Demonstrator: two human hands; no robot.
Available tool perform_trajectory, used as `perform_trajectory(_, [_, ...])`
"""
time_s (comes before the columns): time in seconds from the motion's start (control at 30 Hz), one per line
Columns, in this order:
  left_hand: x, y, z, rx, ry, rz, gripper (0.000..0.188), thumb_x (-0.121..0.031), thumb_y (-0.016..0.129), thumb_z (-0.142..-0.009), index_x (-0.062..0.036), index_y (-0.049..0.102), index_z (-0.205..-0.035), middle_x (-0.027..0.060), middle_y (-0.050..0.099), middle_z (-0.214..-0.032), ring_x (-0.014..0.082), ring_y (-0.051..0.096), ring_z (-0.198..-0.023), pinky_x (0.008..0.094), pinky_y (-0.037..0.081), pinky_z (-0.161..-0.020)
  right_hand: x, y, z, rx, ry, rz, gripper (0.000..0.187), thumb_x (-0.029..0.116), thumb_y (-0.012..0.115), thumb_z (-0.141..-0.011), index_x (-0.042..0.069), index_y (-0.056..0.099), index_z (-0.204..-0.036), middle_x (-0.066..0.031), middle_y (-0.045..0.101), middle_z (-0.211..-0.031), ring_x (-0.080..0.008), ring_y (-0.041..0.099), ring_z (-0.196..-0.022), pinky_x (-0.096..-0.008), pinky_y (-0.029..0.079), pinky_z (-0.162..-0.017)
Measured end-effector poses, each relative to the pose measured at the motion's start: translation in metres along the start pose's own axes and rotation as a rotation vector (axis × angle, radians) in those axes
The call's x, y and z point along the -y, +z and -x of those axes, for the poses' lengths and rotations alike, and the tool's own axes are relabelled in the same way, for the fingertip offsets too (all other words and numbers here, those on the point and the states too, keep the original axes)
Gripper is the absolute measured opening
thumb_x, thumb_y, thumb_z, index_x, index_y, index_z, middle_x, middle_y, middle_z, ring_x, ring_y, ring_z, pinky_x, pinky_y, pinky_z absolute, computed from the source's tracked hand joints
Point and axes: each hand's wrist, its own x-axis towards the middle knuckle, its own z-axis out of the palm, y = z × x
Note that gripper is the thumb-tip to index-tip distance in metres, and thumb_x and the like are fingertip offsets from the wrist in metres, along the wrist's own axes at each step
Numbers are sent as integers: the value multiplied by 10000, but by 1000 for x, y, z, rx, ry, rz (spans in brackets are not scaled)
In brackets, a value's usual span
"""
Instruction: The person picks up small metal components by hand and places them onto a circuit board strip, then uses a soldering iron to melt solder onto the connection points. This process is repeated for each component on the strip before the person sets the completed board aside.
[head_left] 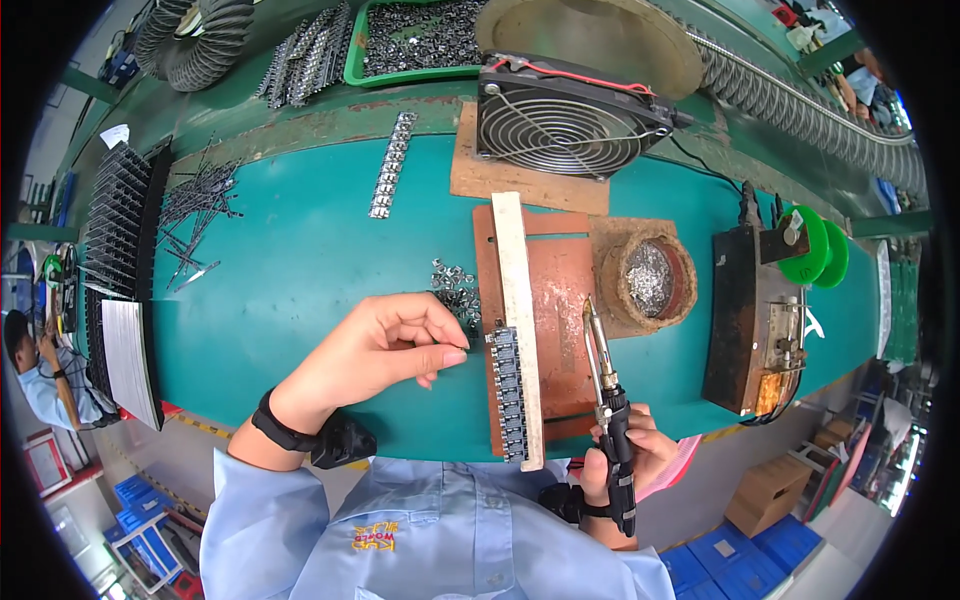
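My right hand (637,455) grips a soldering iron (618,440) by its black handle, with a thin tube along its shaft. The iron's tip points away from me over a copper-coloured board (562,330). A pale strip (517,300) lies lengthwise on that board. Against the strip's left side stands a row of small dark components (508,395). Thumb and index finger of my left hand (385,345) are pinched together just left of the row; whatever they hold is too small to tell. Beyond those fingers lies a loose pile of small metal parts (455,290).
A round pot (682,285) with silvery scraps stands right of the board, near a black fan (570,120). Further right is a dark box (735,320) with a green spool (808,245). Thin dark strips (195,205) and a rack of pins (120,215) are left. A green tray (356,60) sits behind.
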Motion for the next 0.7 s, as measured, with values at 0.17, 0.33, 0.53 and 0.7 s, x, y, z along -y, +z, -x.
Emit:
perform_trajectory(0.17, [4, 4, -4, 17, -167, 193, 63, -11, 580, -808, 13, 571, -866, 91, 619, -812, 115, 590, -648, 214, 484, -584, 0, 0, 0, 3, -23, -12, 487, 169, 745, -656, 74, 383, -967, -100, 554, -726, -209, 498, -620, -319, 392, -603])
perform_trajectory(0.33, [4, 10, -6, -14, -196, 178, 65, -12, 582, -805, 12, 568, -865, 90, 617, -823, 121, 594, -653, 225, 493, -611, -3, -2, -1, 17, -21, -7, 498, 170, 756, -641, 75, 393, -969, -93, 545, -715, -213, 493, -607, -319, 391, -577])
perform_trajectory(0.53, [11, 15, -9, 0, -133, 252, 120, 6, 581, -799, -3, 530, -907, 70, 597, -818, 125, 588, -686, 232, 486, -632, 3, -4, -1, 63, 29, 31, 479, 273, 720, -700, 94, 368, -972, -75, 539, -718, -199, 505, -647, -335, 384, -649])
perform_trajectory(0.7, [13, 14, -11, 5, -124, 235, 190, 17, 582, -794, -19, 494, -958, 47, 571, -807, 117, 573, -702, 222, 465, -647, 5, -3, -2, 71, 50, 34, 472, 306, 703, -732, 105, 353, -976, -72, 540, -731, -194, 507, -679, -338, 381, -689])
